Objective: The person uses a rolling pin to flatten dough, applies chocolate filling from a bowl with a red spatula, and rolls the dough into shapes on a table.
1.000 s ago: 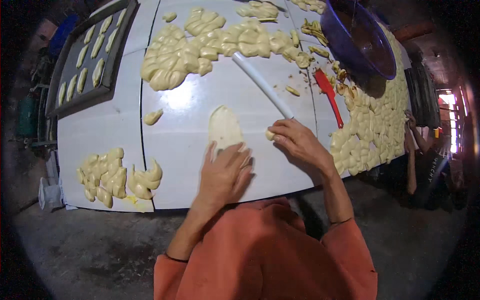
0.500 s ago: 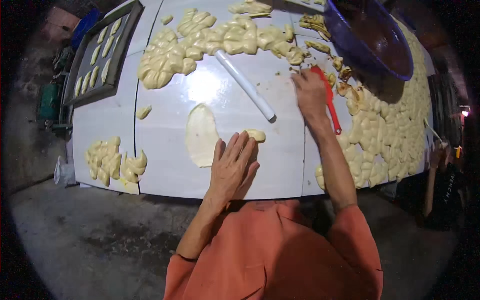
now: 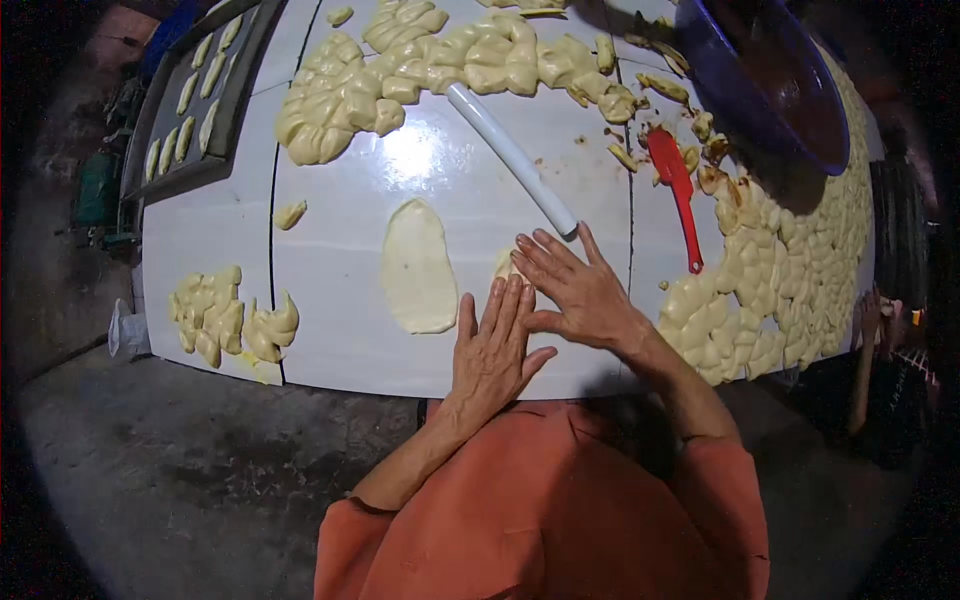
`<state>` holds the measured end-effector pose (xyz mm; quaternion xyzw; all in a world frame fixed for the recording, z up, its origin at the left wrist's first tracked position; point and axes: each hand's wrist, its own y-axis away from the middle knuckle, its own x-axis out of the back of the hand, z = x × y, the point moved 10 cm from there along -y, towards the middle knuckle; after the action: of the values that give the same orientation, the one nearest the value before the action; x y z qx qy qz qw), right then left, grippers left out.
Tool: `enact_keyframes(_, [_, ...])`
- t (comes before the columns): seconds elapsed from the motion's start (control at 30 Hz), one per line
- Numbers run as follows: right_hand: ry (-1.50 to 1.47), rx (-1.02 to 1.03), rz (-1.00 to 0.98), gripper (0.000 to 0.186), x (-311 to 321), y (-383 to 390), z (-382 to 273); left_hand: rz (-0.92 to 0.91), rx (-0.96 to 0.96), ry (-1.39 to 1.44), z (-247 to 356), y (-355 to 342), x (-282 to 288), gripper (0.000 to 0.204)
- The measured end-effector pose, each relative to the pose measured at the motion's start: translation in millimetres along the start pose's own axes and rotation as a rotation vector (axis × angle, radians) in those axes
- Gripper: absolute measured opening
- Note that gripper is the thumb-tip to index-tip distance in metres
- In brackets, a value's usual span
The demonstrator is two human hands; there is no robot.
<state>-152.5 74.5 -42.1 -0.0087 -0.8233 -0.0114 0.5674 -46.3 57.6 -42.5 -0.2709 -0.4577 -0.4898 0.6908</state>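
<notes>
My left hand (image 3: 492,345) lies with fingers stretched out at the near edge of a small dough piece (image 3: 504,264). Fingers spread, my right hand (image 3: 580,293) reaches over the same piece from the right and covers much of it. Whether either palm presses on it is hidden. To the left of both hands a rolled-out oval of dough (image 3: 418,270) lies flat on the white table. A white rolling pin (image 3: 510,158) rests slantwise just beyond my right fingertips. Farther right lies a red spatula (image 3: 677,192), apart from my hand.
Dough lumps (image 3: 440,65) line the far side; more (image 3: 765,290) cover the right. A smaller dough heap (image 3: 215,315) sits at near left. A blue basin (image 3: 720,80) with brown contents stands far right. A metal tray (image 3: 222,120) holds shaped pieces. Another person's arm (image 3: 865,365) shows at right.
My right hand has left the red spatula and moved left and nearer, over the small dough piece. The left hand stays by that piece, shifted slightly to the right in view.
</notes>
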Motion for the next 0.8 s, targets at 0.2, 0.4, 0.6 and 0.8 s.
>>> enact_keyframes(0.2, [0.05,-0.054,-0.035,0.083,-3,19,5,0.0,-0.061,-0.018,-4,2,10,0.082])
enact_keyframes(0.4, [-0.115,-0.028,0.189,0.061,43,10,17,0.103,-0.109,-0.001,0,-15,37,0.082])
enact_keyframes(0.6, [0.155,-0.392,0.512,0.04,58,-68,57,0.01,-0.042,-0.081,2,-20,23,0.076])
enact_keyframes(0.8, [0.04,-0.312,0.48,0.038,86,-45,78,0.17,-0.012,-0.069,-19,-18,48,0.081])
